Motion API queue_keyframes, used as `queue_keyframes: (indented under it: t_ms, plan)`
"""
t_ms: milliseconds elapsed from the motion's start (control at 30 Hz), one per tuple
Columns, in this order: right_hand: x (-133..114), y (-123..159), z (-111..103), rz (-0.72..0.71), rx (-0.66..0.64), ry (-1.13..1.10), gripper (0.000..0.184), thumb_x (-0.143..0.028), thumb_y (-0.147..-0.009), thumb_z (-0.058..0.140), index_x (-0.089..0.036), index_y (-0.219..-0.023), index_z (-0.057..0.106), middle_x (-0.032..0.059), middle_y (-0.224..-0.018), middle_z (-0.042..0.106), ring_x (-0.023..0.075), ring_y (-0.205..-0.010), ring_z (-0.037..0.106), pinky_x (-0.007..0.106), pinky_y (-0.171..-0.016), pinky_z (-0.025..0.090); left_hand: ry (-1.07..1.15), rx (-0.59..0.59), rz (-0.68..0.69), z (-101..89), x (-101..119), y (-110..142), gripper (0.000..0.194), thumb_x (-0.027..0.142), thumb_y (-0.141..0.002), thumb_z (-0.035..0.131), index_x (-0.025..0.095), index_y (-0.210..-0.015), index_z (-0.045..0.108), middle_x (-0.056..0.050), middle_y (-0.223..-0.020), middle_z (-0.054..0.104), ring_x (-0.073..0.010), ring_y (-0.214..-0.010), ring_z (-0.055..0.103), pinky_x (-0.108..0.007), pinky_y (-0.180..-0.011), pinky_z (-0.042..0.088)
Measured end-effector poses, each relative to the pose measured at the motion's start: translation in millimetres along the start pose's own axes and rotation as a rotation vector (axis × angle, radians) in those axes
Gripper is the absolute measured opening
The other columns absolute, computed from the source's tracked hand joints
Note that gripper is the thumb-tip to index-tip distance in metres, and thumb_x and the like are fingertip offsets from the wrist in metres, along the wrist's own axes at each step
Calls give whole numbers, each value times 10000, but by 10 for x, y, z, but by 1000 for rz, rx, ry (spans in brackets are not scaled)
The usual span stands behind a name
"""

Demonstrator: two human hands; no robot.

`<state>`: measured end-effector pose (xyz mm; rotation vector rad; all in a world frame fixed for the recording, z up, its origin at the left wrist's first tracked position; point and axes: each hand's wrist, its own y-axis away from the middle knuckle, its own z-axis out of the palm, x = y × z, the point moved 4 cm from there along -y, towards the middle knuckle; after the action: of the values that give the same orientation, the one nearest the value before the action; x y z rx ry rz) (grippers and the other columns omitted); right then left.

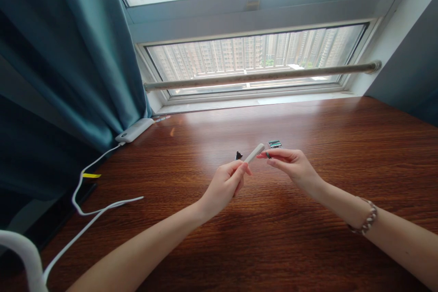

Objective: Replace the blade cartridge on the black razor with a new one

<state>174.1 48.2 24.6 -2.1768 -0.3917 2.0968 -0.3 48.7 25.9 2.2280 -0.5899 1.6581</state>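
My left hand [227, 178] is closed round the handle of a slim white comb [253, 153], which tilts up to the right with short dark teeth near its tip. My right hand [290, 164] pinches a small dark piece [268, 155] between thumb and fingertips, close beside the toothed end. What that piece is, I cannot make out. Just behind the right fingers lies a small flat item with green and silver stripes [274, 144]. A small black object [238, 155] shows beyond the left hand, partly hidden by it.
The brown wooden table [191, 255] reaches to the window sill. At the left, a white power bank [135, 130] lies by the blue curtain [102, 54], with a white cable [77, 191] running from it. A yellow strip [91, 175] is near the cable. A metal rail [260, 77] crosses the window.
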Motion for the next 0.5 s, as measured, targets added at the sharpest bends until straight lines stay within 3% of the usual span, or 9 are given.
queue_keyframes:
  t_ms: [133,233,367,500]
  plan:
    - [58,-11,-46,26,86,-20,235,-294,-640,712,-226,-865,702,12,-705,676,123,-601,570,261,-561,461,-6,-30,25,20,9,19,352,444,-853,358,151,-787,542,73,-425,346,-72,-397,320,-195,-432,281]
    - [89,-7,-22,68,52,-127,253,-284,-642,712,-214,-884,697,7,-619,662,116,-536,569,259,-515,466,-44,-30,24,25,16,24,353,442,-855,358,151,-782,544,70,-426,352,-75,-404,329,-199,-440,283]
    - [78,7,41,105,-16,-256,233,-272,-694,673,-218,-921,684,30,-777,698,154,-721,638,342,-742,509,-82,-10,11,11,4,12,358,451,-855,351,158,-788,543,70,-425,354,-78,-404,340,-202,-440,283]
    - [63,25,113,160,-94,-314,230,-264,-722,652,-208,-943,676,51,-953,678,185,-909,613,401,-927,414,-114,2,10,4,-5,8,360,457,-854,346,166,-786,546,66,-440,359,-79,-419,355,-200,-447,287]
